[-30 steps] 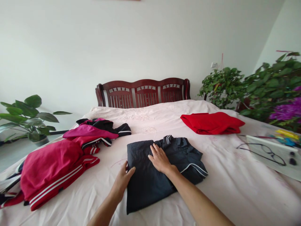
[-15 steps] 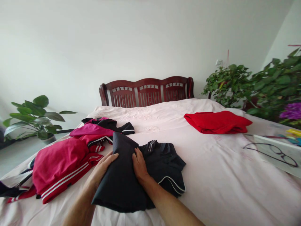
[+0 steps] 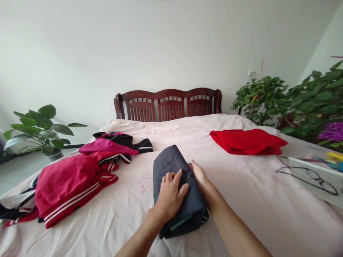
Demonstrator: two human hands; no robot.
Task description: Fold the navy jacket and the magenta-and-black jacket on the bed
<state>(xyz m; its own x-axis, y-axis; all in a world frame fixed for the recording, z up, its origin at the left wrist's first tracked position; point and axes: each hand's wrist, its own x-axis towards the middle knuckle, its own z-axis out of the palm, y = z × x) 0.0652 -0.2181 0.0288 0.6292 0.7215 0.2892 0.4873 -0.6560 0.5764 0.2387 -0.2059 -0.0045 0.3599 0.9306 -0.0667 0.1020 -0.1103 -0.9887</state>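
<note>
A dark navy garment [image 3: 171,162] lies folded into a narrow bundle on the pink bedsheet [image 3: 241,200] in front of me. My left hand [image 3: 170,196] presses flat on top of the bundle, fingers spread over the fold. My right hand [image 3: 199,175] rests against the bundle's right side, its fingers partly tucked behind the cloth. A thin light stripe shows at the bundle's near edge.
A heap of red, magenta and black striped clothes [image 3: 72,182] lies to the left. A folded red garment [image 3: 248,141] sits at the far right of the bed. Glasses [image 3: 311,175] rest on a white board by the right edge. Wooden headboard [image 3: 168,104] behind; potted plants on both sides.
The left half of the dark garment was lifted and folded over to the right, making a narrow bundle. My left hand moved from the garment's left edge onto its top.
</note>
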